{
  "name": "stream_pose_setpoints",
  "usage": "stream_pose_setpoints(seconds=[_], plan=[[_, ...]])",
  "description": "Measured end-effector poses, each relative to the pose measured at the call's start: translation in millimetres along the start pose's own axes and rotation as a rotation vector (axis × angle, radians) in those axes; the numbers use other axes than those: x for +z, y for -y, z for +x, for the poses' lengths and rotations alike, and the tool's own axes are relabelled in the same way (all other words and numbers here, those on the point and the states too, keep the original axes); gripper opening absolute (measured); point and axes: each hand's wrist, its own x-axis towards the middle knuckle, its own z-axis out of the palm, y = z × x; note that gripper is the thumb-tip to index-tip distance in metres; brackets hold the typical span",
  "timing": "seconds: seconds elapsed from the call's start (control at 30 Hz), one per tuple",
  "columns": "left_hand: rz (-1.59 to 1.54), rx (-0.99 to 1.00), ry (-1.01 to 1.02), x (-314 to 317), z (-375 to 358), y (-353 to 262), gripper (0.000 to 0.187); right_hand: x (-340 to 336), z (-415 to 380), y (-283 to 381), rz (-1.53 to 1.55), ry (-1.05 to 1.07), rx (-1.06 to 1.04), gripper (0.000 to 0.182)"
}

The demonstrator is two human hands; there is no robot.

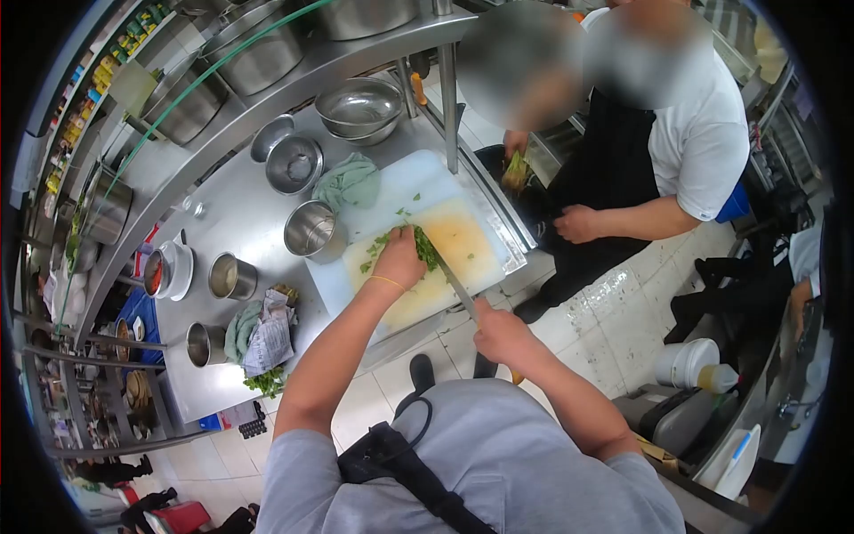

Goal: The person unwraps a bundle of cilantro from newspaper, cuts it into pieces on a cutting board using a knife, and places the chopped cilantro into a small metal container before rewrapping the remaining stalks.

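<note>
A knife [457, 287] is held by its handle in my right hand [501, 336], near the front edge of the cutting board [431, 169]. Its blade slants up and left, reaching the green leafy herbs [427, 253]. On those herbs my left hand [399, 259] rests with curled fingers, pressing them against the yellow-stained part of the board. Chopped bits lie around the fingers, and a few loose leaves are scattered farther up the board. How much of the bunch sits under the left hand is hidden.
A steel pot [313, 231] and a green cloth [350, 182] border the board. Steel bowls [359, 109] stand behind. Newspaper-wrapped greens [269, 343] lie at the left front. Beyond the table's right side stands a person [658, 160] in a black apron.
</note>
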Motion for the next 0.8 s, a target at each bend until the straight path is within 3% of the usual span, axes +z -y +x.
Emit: stream_pose_setpoints(seconds=[0.23, 0.6, 0.8], plan=[[-0.096, 0.111, -0.074, 9, 5, 3, 0.062, -20, -14, 8, 0.118, 0.021, 0.016, 0.039], [-0.204, 0.224, -0.109, -11, -5, -13, 0.055, -52, -45, 37, 0.131, 0.029, 0.118, 0.050], [-0.197, 0.209, -0.188, -46, -6, 6, 0.053, -61, -30, 69, 0.009, 0.015, 0.106, 0.045]])
